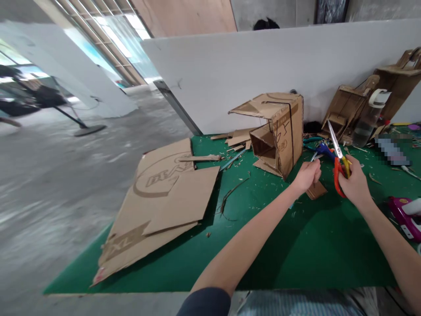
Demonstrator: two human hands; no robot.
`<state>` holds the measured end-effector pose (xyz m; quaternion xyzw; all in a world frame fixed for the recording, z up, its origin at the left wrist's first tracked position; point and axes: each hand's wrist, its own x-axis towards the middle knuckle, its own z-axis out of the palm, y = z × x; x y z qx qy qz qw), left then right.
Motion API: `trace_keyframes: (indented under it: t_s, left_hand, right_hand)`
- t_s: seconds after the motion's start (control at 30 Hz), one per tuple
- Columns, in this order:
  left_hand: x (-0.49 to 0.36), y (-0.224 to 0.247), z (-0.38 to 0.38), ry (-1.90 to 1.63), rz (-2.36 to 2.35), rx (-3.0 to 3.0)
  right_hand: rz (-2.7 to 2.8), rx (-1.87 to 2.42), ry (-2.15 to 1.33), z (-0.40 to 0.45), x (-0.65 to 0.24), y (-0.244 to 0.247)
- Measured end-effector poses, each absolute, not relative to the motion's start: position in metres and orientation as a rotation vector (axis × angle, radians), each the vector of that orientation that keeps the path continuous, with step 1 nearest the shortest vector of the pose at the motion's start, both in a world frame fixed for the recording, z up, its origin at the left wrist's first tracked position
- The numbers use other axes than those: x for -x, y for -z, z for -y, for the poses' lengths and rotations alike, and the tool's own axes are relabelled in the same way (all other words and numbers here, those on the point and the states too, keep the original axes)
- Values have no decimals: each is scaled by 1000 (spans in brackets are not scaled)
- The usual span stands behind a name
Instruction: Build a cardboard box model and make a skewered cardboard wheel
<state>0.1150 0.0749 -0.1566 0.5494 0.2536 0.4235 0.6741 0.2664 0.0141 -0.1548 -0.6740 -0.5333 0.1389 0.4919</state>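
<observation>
My right hand (357, 182) grips a pair of scissors (337, 142) with one orange-red and one yellow handle. The silver blades point up and away, close together. Beside it, my left hand (308, 175) is closed; a thin silver tip shows above its fingers and a bit of light blue below, but the thing itself is mostly hidden. Just beyond the left hand lies a blue-handled tool (324, 150). A small cardboard piece (316, 190) lies on the table between the hands. To the left of them stands an open cardboard box structure (289, 136) with a black cord around it.
Large flattened cardboard sheets (177, 197) cover the green table's left part, with cardboard scraps (238, 138) behind. At the right are a water bottle (368, 118), cardboard constructions (345, 109), a blurred-out phone (393, 150) and a magenta device (406, 217). A white panel (263, 70) borders the back.
</observation>
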Motion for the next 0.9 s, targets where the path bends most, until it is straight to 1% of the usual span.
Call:
trace_keyframes:
  t_s: [0.1, 0.3, 0.4, 0.5, 0.63, 0.77, 0.9]
  left_hand:
    - [-109, 152, -72, -940, -637, -1408]
    - [-82, 122, -56, -883, -801, -2121]
    - [-68, 109, -52, -848, -938, -2249]
    - [-58, 100, -53, -793, -963, -2291]
    - [-48, 99, -47, -769, -950, -2171]
    - [-44, 116, -29, -669, -995, -1709]
    - [-40, 135, -10, -706, -934, -1280]
  right_hand:
    - [1414, 1804, -210, -17, -277, 159]
    - [1680, 1844, -83, -22, -278, 174]
    - [1735, 1905, -44, -24, -278, 180]
    - [1776, 1956, -7, -26, -279, 183]
    - [1820, 1973, 9, -27, -279, 184]
    - [1819, 1994, 40, -21, -287, 172]
    - [1882, 2007, -92, -14, -316, 152]
